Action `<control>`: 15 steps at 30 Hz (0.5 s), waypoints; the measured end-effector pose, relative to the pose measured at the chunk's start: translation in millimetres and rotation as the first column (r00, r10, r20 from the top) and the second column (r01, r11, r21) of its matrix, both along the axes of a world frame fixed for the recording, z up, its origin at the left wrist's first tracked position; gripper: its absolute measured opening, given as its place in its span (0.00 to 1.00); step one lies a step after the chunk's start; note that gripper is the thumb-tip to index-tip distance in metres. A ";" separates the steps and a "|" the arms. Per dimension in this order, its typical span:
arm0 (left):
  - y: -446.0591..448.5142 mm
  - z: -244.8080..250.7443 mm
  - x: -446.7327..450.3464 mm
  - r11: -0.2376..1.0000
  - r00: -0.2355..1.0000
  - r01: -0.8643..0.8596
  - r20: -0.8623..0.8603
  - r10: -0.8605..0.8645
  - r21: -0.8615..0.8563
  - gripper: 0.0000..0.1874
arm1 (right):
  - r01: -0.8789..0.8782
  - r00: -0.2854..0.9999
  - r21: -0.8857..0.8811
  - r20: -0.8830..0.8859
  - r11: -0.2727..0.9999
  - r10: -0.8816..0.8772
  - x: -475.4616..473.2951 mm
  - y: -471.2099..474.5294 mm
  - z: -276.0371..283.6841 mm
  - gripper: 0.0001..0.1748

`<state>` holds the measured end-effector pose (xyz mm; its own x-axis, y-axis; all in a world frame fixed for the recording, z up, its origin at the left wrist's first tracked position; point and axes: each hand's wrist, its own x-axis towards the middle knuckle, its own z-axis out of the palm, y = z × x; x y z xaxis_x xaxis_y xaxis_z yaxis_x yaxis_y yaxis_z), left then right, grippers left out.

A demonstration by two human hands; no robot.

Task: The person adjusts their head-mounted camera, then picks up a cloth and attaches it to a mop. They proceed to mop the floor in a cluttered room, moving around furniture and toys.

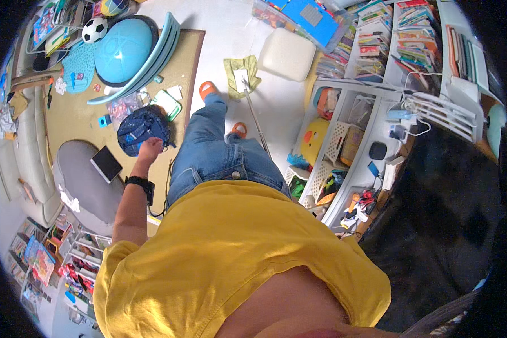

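Observation:
My left hand (151, 148), with a black watch (141, 183) on the wrist, appears in front of a dark blue backpack (138, 126). Its fingers look curled; whether they grip the backpack or only overlap it in view, I cannot tell. My right hand is out of view. Ahead of my feet lies a flat mop head (241, 80) on a yellow-green cloth (236, 94). The mop's metal pole (255, 119) slants back towards my right hip, where my body hides its upper end.
A grey cushion (84, 181) with a tablet (106, 164) sits at left. Stacked blue curved pieces (169, 55) and small litter cover the mat (190, 63). A white stool (286, 55) stands ahead right, beside toy shelving (342, 95). A cable (169, 181) runs near my left leg.

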<state>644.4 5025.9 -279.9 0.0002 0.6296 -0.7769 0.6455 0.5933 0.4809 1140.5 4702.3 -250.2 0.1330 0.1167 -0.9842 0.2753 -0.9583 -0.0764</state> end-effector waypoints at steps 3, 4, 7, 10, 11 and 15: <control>-60.5 11.7 6.8 1.000 0.996 0.016 0.085 -0.017 0.014 0.12 | 0.018 0.999 0.011 -0.051 1.000 -0.017 0.5 -8.8 -0.6 0.14; -82.6 18.7 3.5 1.000 0.996 0.025 0.091 -0.026 0.018 0.12 | 0.028 0.997 0.015 -0.071 1.000 -0.026 2.1 -2.7 -2.0 0.15; -154.9 38.9 -9.8 0.969 0.966 0.244 -0.093 -0.240 0.041 0.15 | 0.063 0.994 0.063 -0.097 0.996 -0.056 8.0 38.9 -11.5 0.16; -214.5 52.8 -38.0 0.981 0.982 0.067 -0.160 -0.097 -0.184 0.16 | 0.076 0.988 0.219 -0.149 0.973 -0.044 9.2 101.6 -26.8 0.13; -232.0 56.9 -49.6 0.961 0.978 -0.030 -0.206 -0.028 -0.275 0.15 | 0.105 0.988 0.186 -0.127 0.977 -0.082 4.1 126.4 -34.4 0.13; -273.3 69.6 -82.1 0.913 0.946 -0.291 -0.227 0.231 -0.287 0.13 | -0.088 0.962 0.342 -0.214 0.935 0.169 -27.0 221.4 -51.1 0.14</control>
